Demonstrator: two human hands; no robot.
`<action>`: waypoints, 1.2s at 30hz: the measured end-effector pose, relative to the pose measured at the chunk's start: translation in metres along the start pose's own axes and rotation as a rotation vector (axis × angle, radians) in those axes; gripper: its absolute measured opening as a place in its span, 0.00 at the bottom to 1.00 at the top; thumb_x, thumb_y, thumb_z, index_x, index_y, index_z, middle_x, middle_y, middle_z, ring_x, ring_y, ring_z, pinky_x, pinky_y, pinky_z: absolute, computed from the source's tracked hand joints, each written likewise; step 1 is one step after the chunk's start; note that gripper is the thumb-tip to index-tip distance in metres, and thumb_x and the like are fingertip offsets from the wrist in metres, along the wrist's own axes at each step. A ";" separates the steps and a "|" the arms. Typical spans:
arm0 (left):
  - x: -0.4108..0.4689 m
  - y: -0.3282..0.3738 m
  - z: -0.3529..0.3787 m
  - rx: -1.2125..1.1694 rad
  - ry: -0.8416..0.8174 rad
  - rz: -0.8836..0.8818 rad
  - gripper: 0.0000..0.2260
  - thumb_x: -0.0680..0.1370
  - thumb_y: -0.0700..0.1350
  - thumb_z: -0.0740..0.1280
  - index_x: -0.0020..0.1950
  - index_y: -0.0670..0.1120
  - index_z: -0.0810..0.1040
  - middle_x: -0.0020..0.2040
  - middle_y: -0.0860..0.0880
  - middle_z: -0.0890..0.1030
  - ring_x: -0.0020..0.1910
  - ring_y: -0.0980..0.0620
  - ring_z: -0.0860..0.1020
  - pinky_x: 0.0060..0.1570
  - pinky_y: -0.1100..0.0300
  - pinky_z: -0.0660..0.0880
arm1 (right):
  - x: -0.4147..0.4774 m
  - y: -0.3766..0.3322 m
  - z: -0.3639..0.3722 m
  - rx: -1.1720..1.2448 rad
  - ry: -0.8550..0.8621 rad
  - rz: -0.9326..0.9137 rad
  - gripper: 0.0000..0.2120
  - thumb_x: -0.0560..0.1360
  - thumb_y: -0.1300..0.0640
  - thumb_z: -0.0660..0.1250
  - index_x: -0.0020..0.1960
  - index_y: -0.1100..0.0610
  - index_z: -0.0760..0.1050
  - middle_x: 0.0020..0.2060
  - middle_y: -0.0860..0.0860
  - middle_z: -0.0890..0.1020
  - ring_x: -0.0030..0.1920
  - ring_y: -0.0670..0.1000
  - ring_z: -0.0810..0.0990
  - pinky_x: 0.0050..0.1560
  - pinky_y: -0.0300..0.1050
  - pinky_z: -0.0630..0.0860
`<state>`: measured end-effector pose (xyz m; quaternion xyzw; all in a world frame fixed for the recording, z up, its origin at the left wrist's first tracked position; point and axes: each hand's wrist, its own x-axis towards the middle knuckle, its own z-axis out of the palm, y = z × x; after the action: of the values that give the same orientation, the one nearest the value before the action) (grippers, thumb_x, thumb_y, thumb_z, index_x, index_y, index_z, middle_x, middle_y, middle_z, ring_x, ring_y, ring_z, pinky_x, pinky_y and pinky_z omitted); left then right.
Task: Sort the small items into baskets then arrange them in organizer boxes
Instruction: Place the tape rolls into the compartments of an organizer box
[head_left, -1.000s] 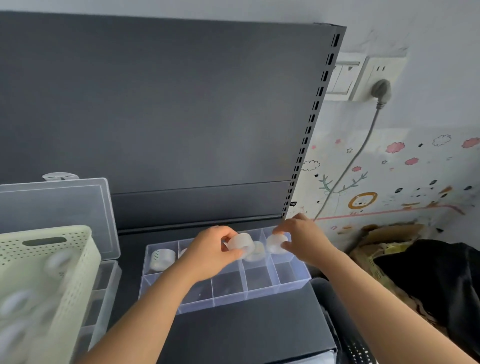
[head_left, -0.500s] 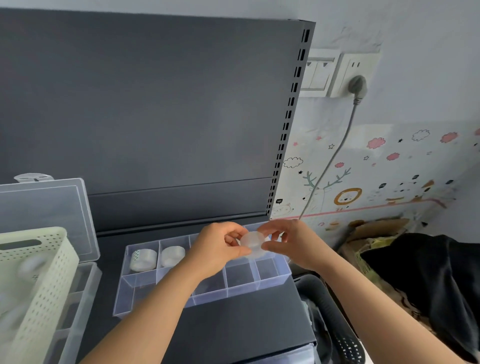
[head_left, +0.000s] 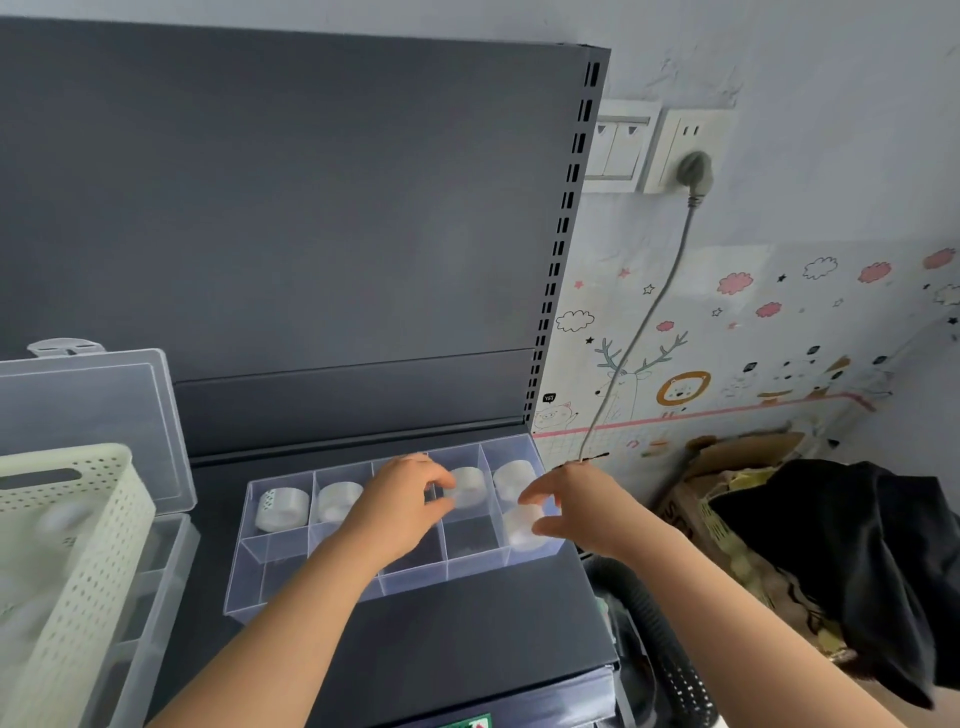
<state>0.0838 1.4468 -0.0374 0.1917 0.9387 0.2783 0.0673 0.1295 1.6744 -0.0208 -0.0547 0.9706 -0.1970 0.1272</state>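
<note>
A clear organizer box (head_left: 363, 587) with two rows of compartments sits on the dark shelf. Its back row holds clear tape rolls: two at the left (head_left: 280, 509) (head_left: 337, 501) and one at the far right (head_left: 511, 478). My left hand (head_left: 405, 509) reaches over the middle of the box, and its thumb and fingers pinch a tape roll (head_left: 467, 486) in the fourth back compartment. My right hand (head_left: 576, 509) pinches another tape roll (head_left: 524, 530) low in the front right compartment.
A pale green perforated basket (head_left: 78, 519) holding more rolls stands at the left, on a second clear organizer whose lid (head_left: 93, 410) stands open. Right of the shelf are a cardboard box (head_left: 727, 467), black cloth (head_left: 857, 561), a black hose (head_left: 649, 623) and a hanging power cord (head_left: 649, 322).
My hands, which met over the box half a second ago, have parted. The left has gone to the fourth back compartment with a roll, the right down to the front right compartment.
</note>
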 end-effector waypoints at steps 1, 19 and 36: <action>-0.002 -0.001 0.000 -0.017 0.011 -0.003 0.09 0.77 0.46 0.69 0.57 0.50 0.81 0.53 0.55 0.77 0.51 0.56 0.75 0.48 0.65 0.69 | -0.001 -0.002 -0.001 0.003 -0.002 0.007 0.17 0.73 0.54 0.70 0.61 0.45 0.78 0.59 0.42 0.80 0.47 0.41 0.74 0.53 0.36 0.73; -0.176 -0.155 -0.187 0.044 0.363 -0.256 0.09 0.77 0.43 0.69 0.56 0.47 0.82 0.52 0.53 0.82 0.52 0.54 0.79 0.55 0.59 0.73 | 0.039 -0.286 0.049 0.342 0.131 -0.412 0.12 0.77 0.59 0.66 0.59 0.56 0.80 0.53 0.48 0.83 0.50 0.44 0.81 0.52 0.31 0.75; -0.159 -0.252 -0.205 0.078 -0.054 -0.376 0.10 0.76 0.45 0.70 0.56 0.48 0.80 0.52 0.48 0.79 0.50 0.49 0.78 0.53 0.58 0.74 | 0.109 -0.394 0.081 -0.424 -0.060 -0.281 0.14 0.77 0.52 0.64 0.61 0.56 0.76 0.58 0.54 0.75 0.57 0.54 0.73 0.55 0.46 0.73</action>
<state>0.1004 1.0878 -0.0013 0.0228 0.9660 0.2188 0.1357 0.0687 1.2670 0.0389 -0.2204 0.9689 -0.0032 0.1128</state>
